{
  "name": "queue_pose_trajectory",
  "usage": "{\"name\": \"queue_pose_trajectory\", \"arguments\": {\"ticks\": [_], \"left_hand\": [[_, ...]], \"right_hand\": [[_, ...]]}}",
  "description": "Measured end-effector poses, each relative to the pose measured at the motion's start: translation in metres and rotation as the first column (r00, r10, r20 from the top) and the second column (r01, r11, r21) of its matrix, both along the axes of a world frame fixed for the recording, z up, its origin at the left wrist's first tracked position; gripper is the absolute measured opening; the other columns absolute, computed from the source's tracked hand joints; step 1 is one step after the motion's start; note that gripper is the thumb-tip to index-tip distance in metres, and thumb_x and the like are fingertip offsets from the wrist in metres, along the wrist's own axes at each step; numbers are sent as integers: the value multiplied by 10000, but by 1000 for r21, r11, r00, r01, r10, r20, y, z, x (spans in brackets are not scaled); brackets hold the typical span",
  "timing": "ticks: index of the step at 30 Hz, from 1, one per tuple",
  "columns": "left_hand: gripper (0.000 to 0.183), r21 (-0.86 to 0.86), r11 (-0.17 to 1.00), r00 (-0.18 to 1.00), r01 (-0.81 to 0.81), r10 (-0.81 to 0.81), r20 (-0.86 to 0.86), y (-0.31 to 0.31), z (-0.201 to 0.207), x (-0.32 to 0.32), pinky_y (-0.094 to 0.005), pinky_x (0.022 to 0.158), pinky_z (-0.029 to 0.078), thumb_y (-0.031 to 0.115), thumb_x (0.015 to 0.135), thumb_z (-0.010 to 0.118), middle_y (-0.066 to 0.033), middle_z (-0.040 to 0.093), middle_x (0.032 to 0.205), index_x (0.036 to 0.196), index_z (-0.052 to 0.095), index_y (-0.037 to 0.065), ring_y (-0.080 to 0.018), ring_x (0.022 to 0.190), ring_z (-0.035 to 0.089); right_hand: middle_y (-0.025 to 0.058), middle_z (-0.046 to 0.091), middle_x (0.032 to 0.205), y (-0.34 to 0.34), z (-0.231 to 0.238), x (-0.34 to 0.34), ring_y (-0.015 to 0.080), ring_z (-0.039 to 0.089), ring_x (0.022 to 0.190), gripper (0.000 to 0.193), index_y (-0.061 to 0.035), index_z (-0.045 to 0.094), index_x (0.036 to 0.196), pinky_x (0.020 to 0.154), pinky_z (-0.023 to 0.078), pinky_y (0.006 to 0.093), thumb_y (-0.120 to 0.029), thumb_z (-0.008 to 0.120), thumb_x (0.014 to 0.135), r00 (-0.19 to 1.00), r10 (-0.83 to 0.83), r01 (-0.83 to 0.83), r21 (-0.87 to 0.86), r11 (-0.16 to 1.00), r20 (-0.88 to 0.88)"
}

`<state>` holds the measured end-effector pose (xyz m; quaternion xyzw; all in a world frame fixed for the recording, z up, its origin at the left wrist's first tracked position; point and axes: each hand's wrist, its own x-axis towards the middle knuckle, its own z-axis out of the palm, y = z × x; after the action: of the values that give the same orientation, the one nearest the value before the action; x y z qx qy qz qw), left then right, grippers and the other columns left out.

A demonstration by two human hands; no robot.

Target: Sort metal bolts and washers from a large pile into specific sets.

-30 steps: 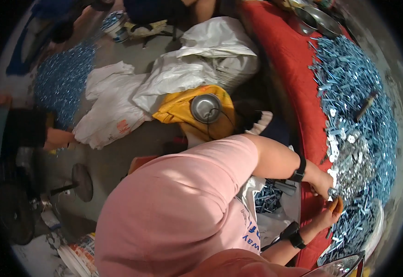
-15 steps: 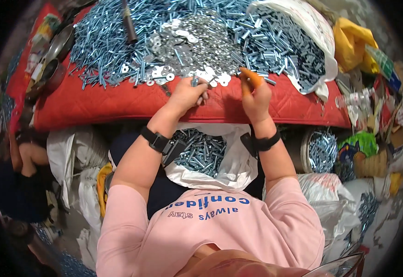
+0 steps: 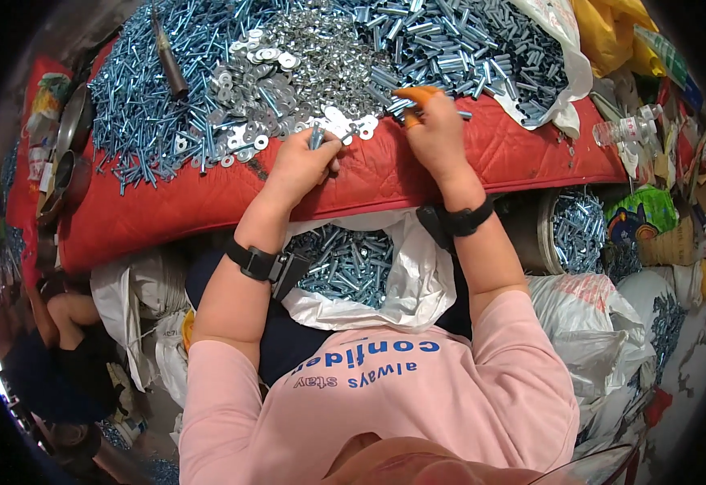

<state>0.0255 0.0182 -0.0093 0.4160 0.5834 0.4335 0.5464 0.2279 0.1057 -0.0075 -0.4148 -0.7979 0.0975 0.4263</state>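
My left hand (image 3: pixel 303 166) is closed at the red pad's edge, with a short blue-silver bolt (image 3: pixel 316 138) poking out between thumb and forefinger. Its other fingers curl under, so more pieces in the palm could be hidden. My right hand (image 3: pixel 438 137) has orange covers on thumb and forefinger, which stand apart. Those fingertips reach the near edge of a heap of metal sleeves (image 3: pixel 466 52). Flat round washers (image 3: pixel 338 121) lie just beyond my left hand, before a mound of small shiny metal clips (image 3: pixel 321 61). Long thin bolts (image 3: pixel 139 105) are heaped on the left.
A white sack (image 3: pixel 418 283) of metal pieces opens between my forearms, below the red quilted pad (image 3: pixel 353 174). A dark-handled pointed tool (image 3: pixel 170 69) lies on the bolts. A round container (image 3: pixel 548 234) of bolts stands right, beneath a plastic bottle (image 3: pixel 628 129). Another person's bent leg (image 3: pixel 70 315) shows left.
My right hand has moved left and away from me, to the sleeves' edge. My left hand has shifted slightly left, still closed on the bolt. The whole view has tilted a little.
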Motion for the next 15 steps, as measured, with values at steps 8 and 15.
{"name": "queue_pose_trajectory", "arguments": {"ticks": [8,15], "left_hand": [[151,-68,998,1000,-4,3,-20,10,1,0,-199,397,311,157,904,536,-21,577,615,836,599,37,-62,433,433],[150,-71,997,1000,-22,21,-14,11,5,2,-197,392,296,161,893,547,-19,572,607,838,604,33,-60,431,432]], "right_hand": [[109,620,930,8,6,5,295,579,897,191,-85,680,919,776,476,384,-78,659,729,978,-27,15,58,998,207],[111,633,871,5,-5,-28,308,600,844,170,-67,668,892,765,482,390,-117,680,730,935,133,-111,-86,990,330]]}}
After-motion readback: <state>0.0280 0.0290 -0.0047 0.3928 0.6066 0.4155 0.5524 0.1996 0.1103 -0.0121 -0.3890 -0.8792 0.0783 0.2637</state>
